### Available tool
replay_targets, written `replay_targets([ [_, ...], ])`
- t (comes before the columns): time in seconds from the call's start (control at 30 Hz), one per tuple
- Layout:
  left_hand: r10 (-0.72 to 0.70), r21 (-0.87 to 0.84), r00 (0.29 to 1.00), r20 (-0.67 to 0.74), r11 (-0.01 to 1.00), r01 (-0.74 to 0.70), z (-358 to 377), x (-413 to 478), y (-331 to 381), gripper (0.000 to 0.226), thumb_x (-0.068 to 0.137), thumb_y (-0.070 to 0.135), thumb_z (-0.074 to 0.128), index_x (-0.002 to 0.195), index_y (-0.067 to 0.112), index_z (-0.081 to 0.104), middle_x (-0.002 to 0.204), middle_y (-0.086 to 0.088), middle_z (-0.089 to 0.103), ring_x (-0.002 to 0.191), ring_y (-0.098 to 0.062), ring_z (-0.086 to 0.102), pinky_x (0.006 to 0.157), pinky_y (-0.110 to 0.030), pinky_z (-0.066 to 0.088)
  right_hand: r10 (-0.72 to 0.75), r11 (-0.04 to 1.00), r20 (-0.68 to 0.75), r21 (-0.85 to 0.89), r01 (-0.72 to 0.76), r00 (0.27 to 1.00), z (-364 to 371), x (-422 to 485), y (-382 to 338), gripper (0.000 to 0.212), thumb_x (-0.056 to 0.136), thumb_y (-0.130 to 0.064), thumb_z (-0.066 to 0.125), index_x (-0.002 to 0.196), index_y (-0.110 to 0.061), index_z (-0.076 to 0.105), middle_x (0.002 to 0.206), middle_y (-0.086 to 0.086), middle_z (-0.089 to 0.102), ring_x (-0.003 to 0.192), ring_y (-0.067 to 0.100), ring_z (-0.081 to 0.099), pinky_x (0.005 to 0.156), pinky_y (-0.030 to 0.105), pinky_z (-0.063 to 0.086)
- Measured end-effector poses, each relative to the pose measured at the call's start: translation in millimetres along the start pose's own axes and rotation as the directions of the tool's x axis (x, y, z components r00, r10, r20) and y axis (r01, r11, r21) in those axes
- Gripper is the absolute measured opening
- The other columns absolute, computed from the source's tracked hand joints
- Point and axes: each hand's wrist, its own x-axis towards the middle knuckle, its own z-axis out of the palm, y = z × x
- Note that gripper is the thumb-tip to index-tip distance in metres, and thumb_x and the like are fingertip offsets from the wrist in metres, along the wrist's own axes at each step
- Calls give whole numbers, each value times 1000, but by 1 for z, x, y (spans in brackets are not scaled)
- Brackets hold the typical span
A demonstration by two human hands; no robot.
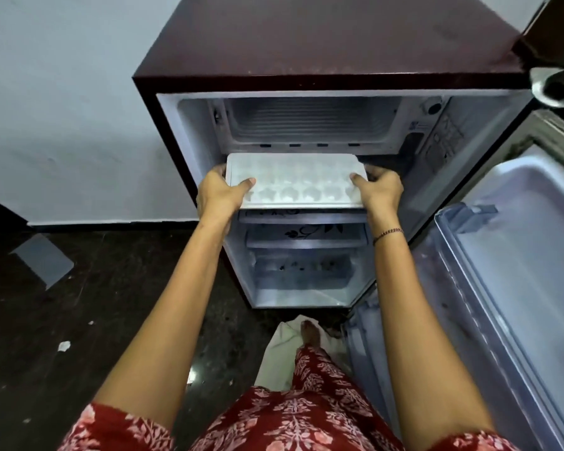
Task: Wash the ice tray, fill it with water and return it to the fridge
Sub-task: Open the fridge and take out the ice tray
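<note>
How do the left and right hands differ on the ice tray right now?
The left hand grips the ice tray at its left end, the right hand at its right end. The right wrist wears a bracelet; the left is bare. Both lay a thumb on top.

Head-worn wide-angle view, steeply downward, close before the open fridge (323, 43)
</note>
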Motion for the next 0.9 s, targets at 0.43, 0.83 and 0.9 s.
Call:
replay_targets([
  [0.43, -78, 29, 996, 50, 997, 77, -45, -96, -62, 62, 68, 35, 81, 122, 16, 59, 106, -2, 70, 94, -21, 67, 86, -43, 55, 152, 958, 43, 237, -158, 987, -31, -118, 53, 36, 81, -8, 72, 115, 3, 63, 101, 12, 69, 85, 17, 63, 75, 25, 54],
  [0.83, -110, 142, 990, 84, 985, 98, -73, -186, -108, 59, 68, 38, 82, 117, 19, 55, 76, 7, 60, 80, -18, 62, 65, -31, 46, 255, 924, 76, 276, -266, 964, -65, -213, 112, 43, 78, -16, 76, 117, -4, 64, 99, 8, 70, 92, 25, 67, 88, 43, 55],
  [0.9, -121, 149, 988, 101, 983, 105, -75, -206, -115, 59, 68, 38, 81, 116, 19, 54, 80, 4, 62, 81, -18, 62, 61, -28, 43, 263, 921, 72, 280, -272, 962, -78, -232, 120, 37, 80, -13, 74, 115, -5, 65, 95, 7, 69, 87, 22, 66, 86, 43, 55],
])
